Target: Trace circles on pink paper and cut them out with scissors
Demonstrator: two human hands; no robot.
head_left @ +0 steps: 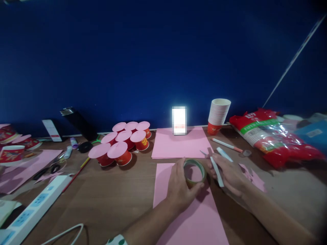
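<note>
My left hand [180,189] is closed around a roll of tape [194,172], thumb along its near side and fingers at its left. The roll lies over a pink paper sheet [189,221], its ring opening facing up. Just to the right, my right hand [227,172] grips a white-handled pointed tool [216,172]. A thin metal tip sticks out to the left of it; whether it is scissors or a knife I cannot tell. Behind both hands lies a stack of pink paper [163,146], with a lit phone [179,120] standing on its far edge.
Red paper cups [122,160] topped with pink discs stand left of centre. A cup stack [219,112], a marker [227,145], pink scraps [252,177] and a red plastic package [276,136] are at right. A power strip [38,207] and black flask [78,124] are at left.
</note>
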